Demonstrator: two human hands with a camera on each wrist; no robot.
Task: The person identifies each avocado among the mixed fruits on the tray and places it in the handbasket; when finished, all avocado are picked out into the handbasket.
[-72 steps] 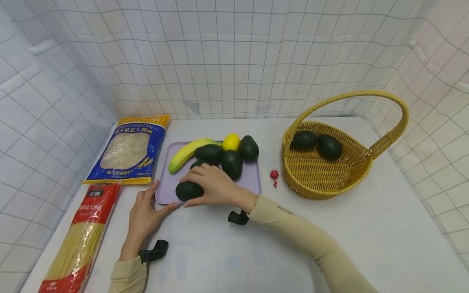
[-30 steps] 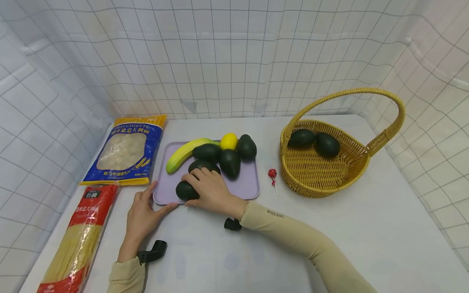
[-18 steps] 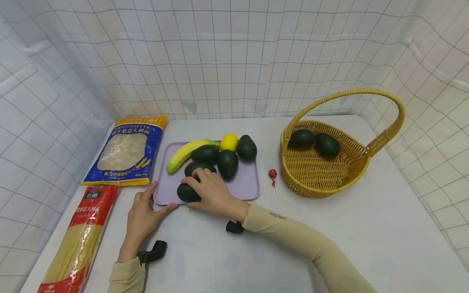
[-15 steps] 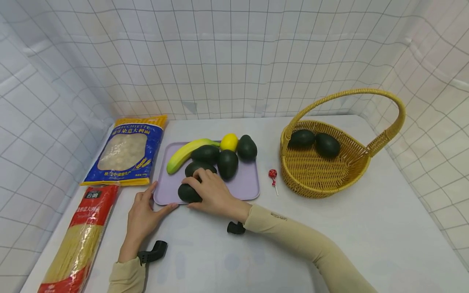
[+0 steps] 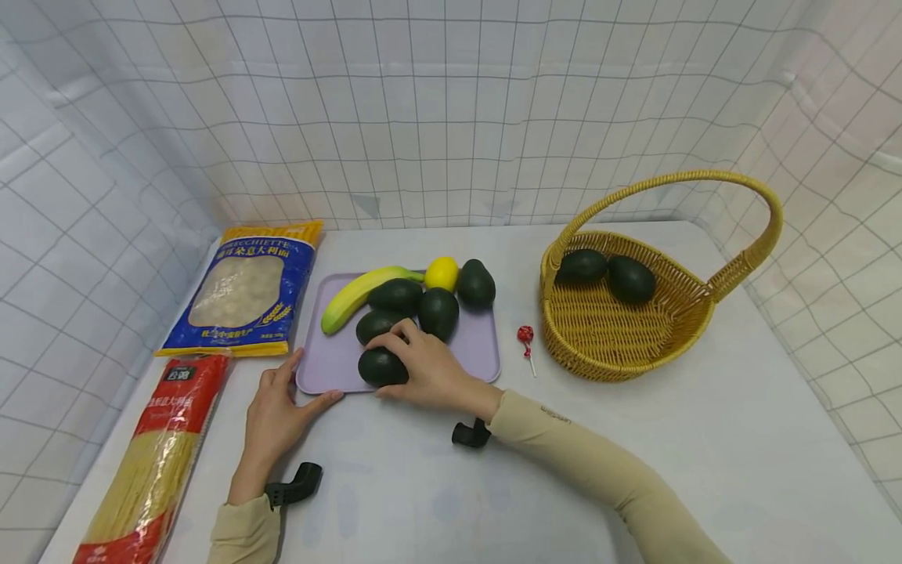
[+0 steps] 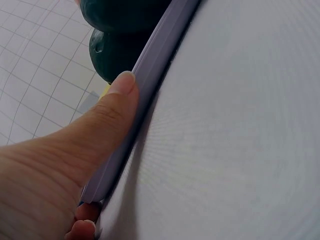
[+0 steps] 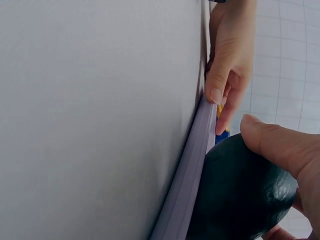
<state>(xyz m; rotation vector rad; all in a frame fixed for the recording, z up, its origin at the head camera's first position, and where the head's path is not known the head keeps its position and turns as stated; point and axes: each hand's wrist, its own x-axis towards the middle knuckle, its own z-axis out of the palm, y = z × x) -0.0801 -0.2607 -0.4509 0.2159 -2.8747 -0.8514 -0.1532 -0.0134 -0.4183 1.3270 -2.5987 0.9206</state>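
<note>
My right hand (image 5: 431, 368) grips a dark green avocado (image 5: 380, 367) at the near side of a lilac tray (image 5: 468, 356); in the right wrist view this avocado (image 7: 245, 192) is beside the tray's wall. My left hand (image 5: 277, 411) holds the tray's near left corner, thumb at the near edge and fingers at the left side. In the left wrist view the thumb (image 6: 107, 117) presses the tray wall. Behind the gripped avocado lie another avocado (image 5: 377, 323), partly hidden by my fingers, several more avocados, a banana (image 5: 352, 299) and a lemon (image 5: 441, 274).
A wicker basket (image 5: 613, 345) with a tall handle holds two avocados (image 5: 630, 280) to the right. Between it and the tray lies a red lollipop (image 5: 525, 334). At left are a blue orecchiette bag (image 5: 243, 290) and a spaghetti packet (image 5: 151, 462). A white grid curtain (image 5: 451, 117) stands behind.
My right hand has shifted a little to the right with the avocado in its grip. The left hand stays at the tray corner.
</note>
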